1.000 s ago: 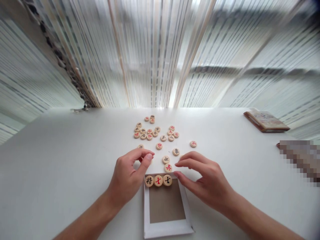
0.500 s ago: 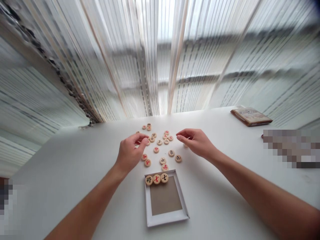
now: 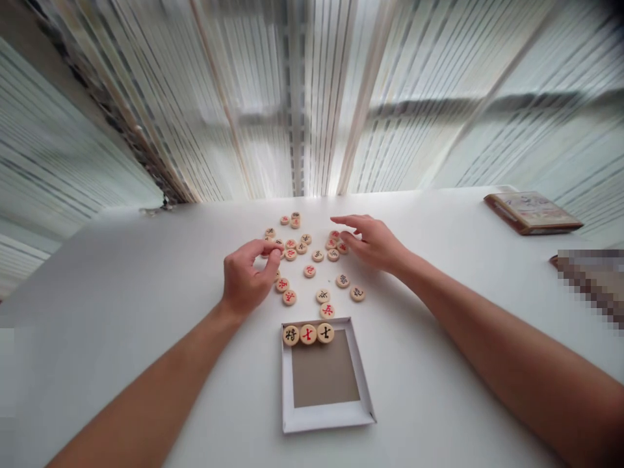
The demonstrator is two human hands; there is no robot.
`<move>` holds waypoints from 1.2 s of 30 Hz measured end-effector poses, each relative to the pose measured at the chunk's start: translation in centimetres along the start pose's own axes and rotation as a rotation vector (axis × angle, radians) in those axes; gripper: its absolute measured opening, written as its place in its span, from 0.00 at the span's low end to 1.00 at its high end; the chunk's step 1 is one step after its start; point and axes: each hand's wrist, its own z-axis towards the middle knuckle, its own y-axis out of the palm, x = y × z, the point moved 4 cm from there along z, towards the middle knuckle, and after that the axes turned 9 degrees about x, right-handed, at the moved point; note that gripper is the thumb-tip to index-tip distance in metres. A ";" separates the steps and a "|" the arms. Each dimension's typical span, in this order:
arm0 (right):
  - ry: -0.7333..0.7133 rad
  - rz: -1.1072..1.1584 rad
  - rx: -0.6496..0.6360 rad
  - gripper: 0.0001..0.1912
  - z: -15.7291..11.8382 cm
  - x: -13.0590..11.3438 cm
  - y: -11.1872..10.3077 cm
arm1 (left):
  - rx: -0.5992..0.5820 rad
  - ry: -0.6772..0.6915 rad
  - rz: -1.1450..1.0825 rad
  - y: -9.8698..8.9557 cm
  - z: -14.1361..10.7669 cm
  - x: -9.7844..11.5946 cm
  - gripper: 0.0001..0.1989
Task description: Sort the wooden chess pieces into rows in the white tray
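Note:
Several round wooden pieces with red or black characters lie scattered on the white table point(image 3: 185, 260). My left hand point(image 3: 249, 274) is over the left side of the scatter, its thumb and fingertips close together; whatever may be between them is too small to tell. My right hand point(image 3: 374, 244), fingers apart and holding nothing, hovers by a red-marked piece point(image 3: 342, 248) in the right cluster. Nearer to me stands a shallow white box point(image 3: 330, 416). Along its far edge sit a black-marked piece point(image 3: 291, 335), a red-marked piece point(image 3: 308, 335) and another black-marked piece point(image 3: 325, 333).
A flat box with a picture on its lid point(image 3: 533, 211) lies at the back right of the table. Nearer on the right edge is a blurred-out object point(image 3: 589, 279). String curtains point(image 3: 322, 97) hang behind the table.
The camera view has shifted, so the table sits higher in the picture. My right hand has moved left to the right cluster, its fingers more extended. My left hand has shifted slightly left over the pieces.

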 end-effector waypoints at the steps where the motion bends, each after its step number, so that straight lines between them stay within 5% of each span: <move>1: -0.026 -0.015 -0.016 0.23 0.0 0.0 0.0 | -0.006 0.042 -0.004 0.0 0.0 0.3 0.10; 7: -0.087 -0.092 -0.031 0.22 -0.2 0.4 -1.1 | 0.011 0.043 -0.042 0.0 0.1 0.3 0.10; 20: -0.313 -0.090 -0.189 0.20 -1.4 0.3 0.3 | 0.046 -0.063 -0.122 0.2 0.3 -0.9 0.08; 36: -0.173 -0.160 -0.097 0.11 -0.1 2.8 -2.7 | 0.024 -0.127 -0.144 0.3 0.3 -1.2 0.09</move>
